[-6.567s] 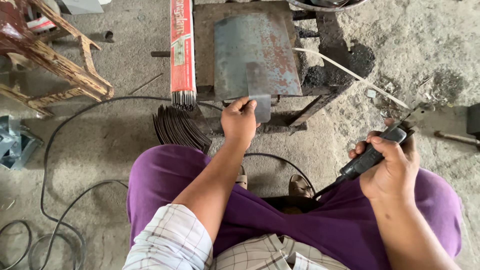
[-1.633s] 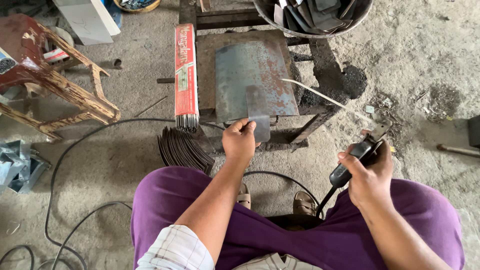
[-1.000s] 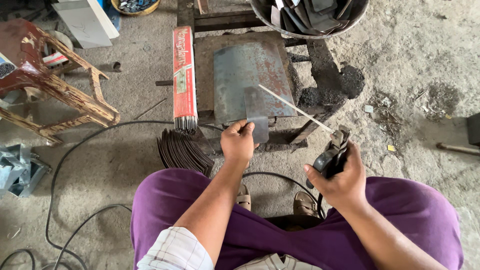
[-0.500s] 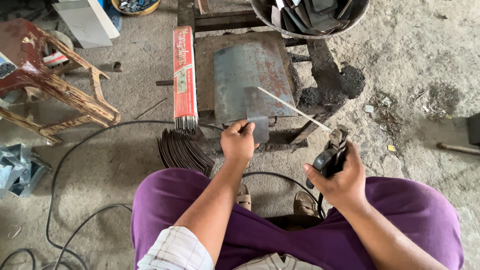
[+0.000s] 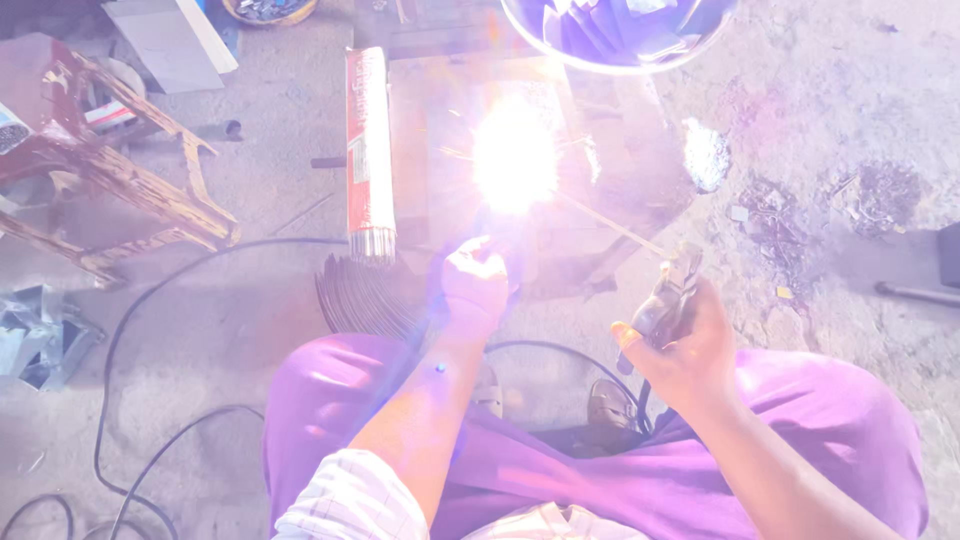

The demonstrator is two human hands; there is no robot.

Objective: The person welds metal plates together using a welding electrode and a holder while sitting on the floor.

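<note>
Since half a second ago a white arc flare [image 5: 515, 160] has burst at upper centre | right hand [image 5: 685, 345] fingers wrapped around dark welding electrode holder [image 5: 668, 300], rod slanting up-left | left hand [image 5: 473, 290] pinching small grey metal piece, washed out by glare | red electrode packet [image 5: 369, 150] left of flare.

Now a blinding white arc flash [image 5: 515, 155] at the welding rod [image 5: 610, 225] tip on the metal plate [image 5: 450, 130].

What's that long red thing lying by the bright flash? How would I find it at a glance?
Start at the white welding glare in the upper middle of the view. Just left of it, a long narrow red packet lies lengthwise on the metal stand, with thin grey rods sticking out of its near end. It is the only red, box-shaped thing there; the dark curved strips below it lie fanned.
</note>
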